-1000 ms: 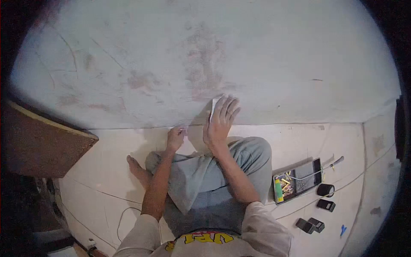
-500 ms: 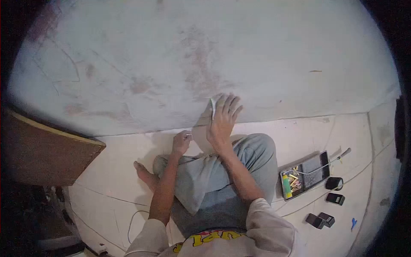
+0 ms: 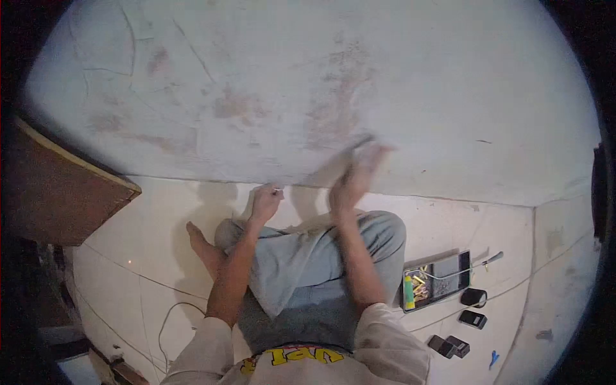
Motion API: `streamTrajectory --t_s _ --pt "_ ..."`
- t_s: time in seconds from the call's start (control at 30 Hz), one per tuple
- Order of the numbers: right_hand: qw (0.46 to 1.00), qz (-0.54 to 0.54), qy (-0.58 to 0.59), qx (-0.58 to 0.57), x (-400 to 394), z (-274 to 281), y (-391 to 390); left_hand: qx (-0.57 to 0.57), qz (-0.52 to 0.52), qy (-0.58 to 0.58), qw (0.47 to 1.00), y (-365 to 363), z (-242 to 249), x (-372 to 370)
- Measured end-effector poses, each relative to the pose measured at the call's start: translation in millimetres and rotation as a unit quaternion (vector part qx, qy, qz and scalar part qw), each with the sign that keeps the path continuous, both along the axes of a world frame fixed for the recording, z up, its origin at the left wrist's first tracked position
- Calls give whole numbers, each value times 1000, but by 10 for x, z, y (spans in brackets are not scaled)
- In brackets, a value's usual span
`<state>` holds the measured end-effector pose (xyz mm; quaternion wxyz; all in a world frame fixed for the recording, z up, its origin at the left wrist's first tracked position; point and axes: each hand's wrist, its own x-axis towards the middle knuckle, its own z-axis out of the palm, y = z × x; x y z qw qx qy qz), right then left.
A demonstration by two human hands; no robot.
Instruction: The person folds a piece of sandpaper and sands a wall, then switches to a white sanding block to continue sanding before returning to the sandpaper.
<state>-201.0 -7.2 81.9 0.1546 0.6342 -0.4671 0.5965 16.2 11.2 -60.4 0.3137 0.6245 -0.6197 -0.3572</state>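
right hand (image 3: 358, 174) | blurred, grip unclear | pressed against wall (image 3: 308, 83)

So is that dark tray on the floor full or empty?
Partly filled: the tray holds small yellow and green bits at its left end, while its right part looks bare.

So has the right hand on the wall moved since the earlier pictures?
Yes. The right hand, blurred, has slid right along the stained white wall, off the reddish vertical stain it sat under, while the left hand stays at the wall's base.
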Motion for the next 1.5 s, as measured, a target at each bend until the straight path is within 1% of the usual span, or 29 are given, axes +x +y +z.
streamTrajectory --t_s 0.03,0.1,0.13,0.17,0.2,0.27,0.3,0.37,0.4,0.47,0.5,0.53,0.57,0.6,0.63,0.67,0.73,0.77,0.9,0.97,1.0,1.07,1.13,1.2,1.23,1.3,1.37,1.43,1.5 --pt "999 24 38 31 150 -170 36 -31 -10 6 999 40 120 -27" --pt "997 3 53 49 61 -154 13 -64 -25 9 998 63 165 -15" --pt "996 -10 65 68 50 -95 5 -31 -18 11 999 79 122 36" --pt "995 -93 36 28 -90 1 -75 2 -6 13 1000 78 65 79" --pt "995 -90 34 26 -156 159 -93 0 -3 12 1000 74 59 110" --pt "970 -170 -168 32 -233 374 -83 11 36 74 997 110 39 124" --pt "971 -170 -166 33 -213 260 -60 12 37 75 996 114 76 93" --pt "996 -33 14 78 -145 -61 43 84 67 86 991 52 231 -11" --pt "996 -39 14 76 -132 -55 107 83 59 85 991 29 178 -47" --pt "973 -33 148 171 -94 -29 212 -5 19 61 998 30 -1 -49" --pt "984 -73 108 123 -192 -6 126 -7 15 58 998 62 87 -56" --pt "984 -72 106 121 -198 81 75 41 11 58 997 115 214 -58" --pt "991 -92 17 95 -188 163 29 88 10 58 994 146 331 -51" --pt "989 -110 -71 71 -163 213 17 88 16 58 994 142 300 -15" --pt "991 -85 -77 68 -81 114 13 100 31 58 993 128 272 10" --pt "991 -85 -77 69 -9 33 80 111 44 58 991 122 245 20" --pt "980 -50 73 176 56 -100 196 124 58 92 986 77 227 -8" --pt "972 -80 107 195 15 -143 169 139 72 125 980 69 220 -17" --pt "984 -76 56 150 -116 56 66 75 22 90 993 97 139 30" --pt "984 -137 -84 71 -162 307 -35 77 30 85 993 112 134 76" --pt "985 -134 -84 73 -115 185 -46 79 34 86 993 119 130 94" --pt "992 -68 24 105 18 -170 -6 67 38 79 994 86 116 62" --pt "987 -53 49 142 81 -89 101 68 29 84 994 71 212 -30" --pt "990 -100 9 101 -68 -81 -25 70 24 82 994 86 238 -36" --pt "988 -124 -70 65 -142 80 -56 56 16 71 996 103 190 -12" --pt "989 -102 -89 67 -124 144 -43 44 14 59 997 136 157 57" --pt "988 -90 -105 68 -80 78 21 88 52 76 992 100 181 46" --pt "983 -28 81 164 77 -66 174 84 58 73 992 50 193 -25" --pt "987 -73 39 139 -57 28 114 84 68 64 992 73 196 -34"
